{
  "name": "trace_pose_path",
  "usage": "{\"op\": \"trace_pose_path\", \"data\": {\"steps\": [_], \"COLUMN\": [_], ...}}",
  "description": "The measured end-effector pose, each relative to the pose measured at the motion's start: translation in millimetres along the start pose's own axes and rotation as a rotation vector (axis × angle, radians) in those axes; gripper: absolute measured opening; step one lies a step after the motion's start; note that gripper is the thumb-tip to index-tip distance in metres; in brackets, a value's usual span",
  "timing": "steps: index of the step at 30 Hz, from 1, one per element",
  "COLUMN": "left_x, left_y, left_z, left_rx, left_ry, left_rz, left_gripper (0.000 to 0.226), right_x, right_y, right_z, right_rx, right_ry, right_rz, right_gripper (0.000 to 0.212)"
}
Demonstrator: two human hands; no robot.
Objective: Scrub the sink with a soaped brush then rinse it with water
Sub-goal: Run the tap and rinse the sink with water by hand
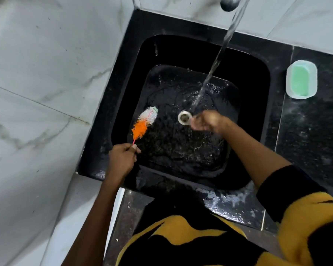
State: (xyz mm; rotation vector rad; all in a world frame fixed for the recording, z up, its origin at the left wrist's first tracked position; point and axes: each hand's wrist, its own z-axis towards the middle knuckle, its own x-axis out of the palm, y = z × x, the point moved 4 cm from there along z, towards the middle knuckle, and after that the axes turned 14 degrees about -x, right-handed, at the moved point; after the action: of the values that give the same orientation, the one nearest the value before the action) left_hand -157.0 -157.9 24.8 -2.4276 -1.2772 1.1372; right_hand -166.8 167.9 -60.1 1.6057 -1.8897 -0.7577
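A black square sink [258,77] sits in a dark counter, its wet floor glistening around a white drain ring [184,117]. Water [219,54] streams from the tap [228,2] at the top and lands just right of the drain. My left hand [122,158] grips the thin pink handle of a bottle brush [145,121] with orange and white bristles, held over the sink's left wall. My right hand [207,121] is low in the basin beside the drain, under the stream, blurred, fingers loosely curled; nothing shows in it.
A white soap dish with a green soap bar [301,79] rests on the black counter [311,131] right of the sink. White marble tile wall [46,93] borders the left. The counter's front edge is wet.
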Motion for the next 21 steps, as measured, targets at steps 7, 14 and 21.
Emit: {"op": "trace_pose_path", "data": {"steps": [7,14,21], "left_x": [10.2,8.1,8.3], "left_y": [-4.8,-9.5,-6.1], "left_z": [-3.3,-7.9,-5.9], "left_rx": [0.002,0.016,0.009], "left_ry": [0.023,0.019,0.009], "left_rz": [0.006,-0.006,-0.007], "left_gripper": [0.036,0.036,0.035], "right_x": [-5.4,17.1,13.1], "right_y": [66.3,77.0,79.3], "right_z": [10.0,16.0,10.4], "right_rx": [-0.057,0.003,-0.009], "right_ry": [-0.177,-0.190,-0.143], "right_rz": [0.512,0.872,1.001], "right_gripper": [0.029,0.037,0.032]}}
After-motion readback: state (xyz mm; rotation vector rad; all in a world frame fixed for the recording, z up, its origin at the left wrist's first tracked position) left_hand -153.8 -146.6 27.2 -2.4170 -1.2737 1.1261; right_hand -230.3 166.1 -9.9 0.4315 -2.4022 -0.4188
